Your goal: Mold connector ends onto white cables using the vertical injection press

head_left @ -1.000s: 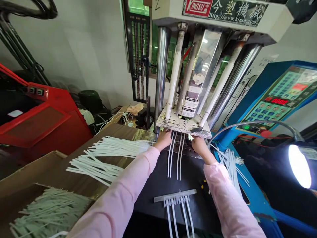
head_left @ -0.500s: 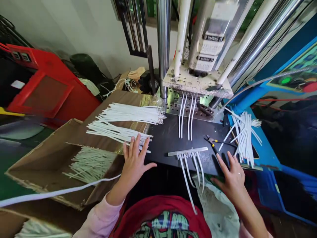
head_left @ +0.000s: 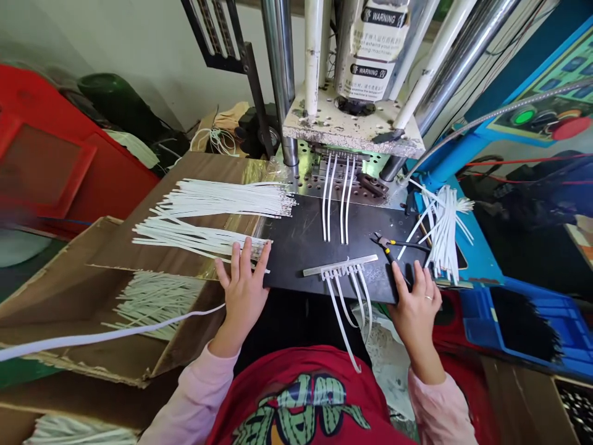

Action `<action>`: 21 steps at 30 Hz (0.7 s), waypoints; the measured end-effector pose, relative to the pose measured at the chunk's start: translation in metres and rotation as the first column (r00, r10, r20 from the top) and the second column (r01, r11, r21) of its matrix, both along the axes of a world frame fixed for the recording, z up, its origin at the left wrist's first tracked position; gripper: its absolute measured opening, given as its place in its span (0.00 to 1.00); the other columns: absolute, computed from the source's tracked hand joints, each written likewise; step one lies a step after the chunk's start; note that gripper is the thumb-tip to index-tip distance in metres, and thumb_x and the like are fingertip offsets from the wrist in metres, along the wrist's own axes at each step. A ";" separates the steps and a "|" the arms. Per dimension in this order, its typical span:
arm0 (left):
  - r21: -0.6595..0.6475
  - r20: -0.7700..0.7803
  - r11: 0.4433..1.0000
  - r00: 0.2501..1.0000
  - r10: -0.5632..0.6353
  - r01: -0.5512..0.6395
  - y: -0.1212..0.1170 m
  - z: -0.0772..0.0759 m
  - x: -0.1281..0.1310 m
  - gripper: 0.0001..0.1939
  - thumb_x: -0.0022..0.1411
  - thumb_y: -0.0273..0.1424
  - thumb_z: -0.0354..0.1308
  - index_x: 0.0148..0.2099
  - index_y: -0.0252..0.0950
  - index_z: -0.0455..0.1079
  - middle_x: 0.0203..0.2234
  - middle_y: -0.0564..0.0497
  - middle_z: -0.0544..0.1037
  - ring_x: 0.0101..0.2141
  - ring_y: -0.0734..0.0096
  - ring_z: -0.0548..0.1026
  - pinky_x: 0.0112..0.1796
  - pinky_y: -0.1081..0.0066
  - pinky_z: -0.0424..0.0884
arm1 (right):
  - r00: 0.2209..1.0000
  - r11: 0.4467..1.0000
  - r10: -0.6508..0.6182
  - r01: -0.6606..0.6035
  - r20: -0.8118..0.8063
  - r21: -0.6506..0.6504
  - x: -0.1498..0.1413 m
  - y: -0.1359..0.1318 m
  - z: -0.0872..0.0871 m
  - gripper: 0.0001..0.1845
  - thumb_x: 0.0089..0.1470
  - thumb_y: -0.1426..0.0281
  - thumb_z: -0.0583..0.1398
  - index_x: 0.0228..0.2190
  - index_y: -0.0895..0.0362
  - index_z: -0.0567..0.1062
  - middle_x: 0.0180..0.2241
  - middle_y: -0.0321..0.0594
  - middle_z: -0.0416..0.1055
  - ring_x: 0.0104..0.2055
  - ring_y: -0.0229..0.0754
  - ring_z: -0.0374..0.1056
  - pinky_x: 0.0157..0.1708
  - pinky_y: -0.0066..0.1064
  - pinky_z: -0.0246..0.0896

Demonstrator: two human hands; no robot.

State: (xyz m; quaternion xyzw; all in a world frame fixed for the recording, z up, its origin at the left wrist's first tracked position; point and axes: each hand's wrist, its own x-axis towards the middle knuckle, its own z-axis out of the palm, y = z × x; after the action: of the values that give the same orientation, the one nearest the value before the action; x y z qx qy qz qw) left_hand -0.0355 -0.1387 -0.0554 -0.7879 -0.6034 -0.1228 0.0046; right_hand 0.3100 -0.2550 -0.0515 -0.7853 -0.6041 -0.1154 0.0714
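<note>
left hand (head_left: 243,298): fingers spread, grasping nothing, tips over the lower white strips (head_left: 192,237). right hand (head_left: 414,306): fingers loosely parted, empty; index beside pliers (head_left: 384,241), contact unclear.

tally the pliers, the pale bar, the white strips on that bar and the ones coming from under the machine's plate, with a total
pliers: 1
pale bar: 1
white strips on the bar: 4
white strips from under the plate: 4
total: 10
</note>
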 end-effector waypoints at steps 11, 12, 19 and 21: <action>0.055 0.047 0.997 0.997 0.056 -0.059 0.002 -0.004 0.008 0.47 0.53 0.18 0.58 0.72 0.49 0.51 0.73 0.47 0.42 0.71 0.44 0.42 0.66 0.38 0.30 | 0.997 0.985 -0.076 0.075 0.001 0.153 -0.002 0.005 -0.014 0.42 0.48 0.75 0.63 0.64 0.46 0.64 0.70 0.51 0.48 0.69 0.63 0.49 0.62 0.54 0.45; 0.057 0.045 0.997 0.998 0.054 -0.056 0.002 -0.004 0.008 0.47 0.53 0.18 0.58 0.72 0.48 0.52 0.73 0.47 0.43 0.71 0.44 0.42 0.66 0.38 0.31 | 0.997 0.986 -0.076 0.074 0.005 0.149 -0.002 0.005 -0.013 0.42 0.48 0.75 0.63 0.64 0.46 0.64 0.70 0.51 0.48 0.69 0.63 0.49 0.62 0.54 0.46; 0.059 0.043 0.997 0.998 0.046 -0.048 0.004 -0.003 0.008 0.49 0.52 0.17 0.59 0.73 0.48 0.50 0.73 0.46 0.44 0.71 0.45 0.42 0.66 0.39 0.32 | 0.996 0.991 -0.085 0.082 0.019 0.110 -0.005 0.007 -0.009 0.39 0.50 0.72 0.64 0.63 0.47 0.66 0.69 0.52 0.49 0.69 0.62 0.50 0.62 0.54 0.46; 0.049 0.034 0.998 0.999 0.031 -0.033 0.003 0.000 0.006 0.50 0.52 0.18 0.61 0.73 0.48 0.48 0.73 0.45 0.43 0.71 0.43 0.42 0.66 0.38 0.32 | 0.998 0.994 -0.068 0.067 0.003 0.091 -0.003 0.005 -0.008 0.39 0.51 0.72 0.63 0.64 0.47 0.64 0.70 0.52 0.48 0.69 0.63 0.49 0.62 0.55 0.45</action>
State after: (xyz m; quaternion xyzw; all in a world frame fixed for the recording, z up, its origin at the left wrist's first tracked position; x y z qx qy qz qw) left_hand -0.0299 -0.1358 -0.0558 -0.7756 -0.6127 -0.1509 0.0158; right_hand 0.3068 -0.2497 -0.0590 -0.8009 -0.5715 -0.1472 0.1012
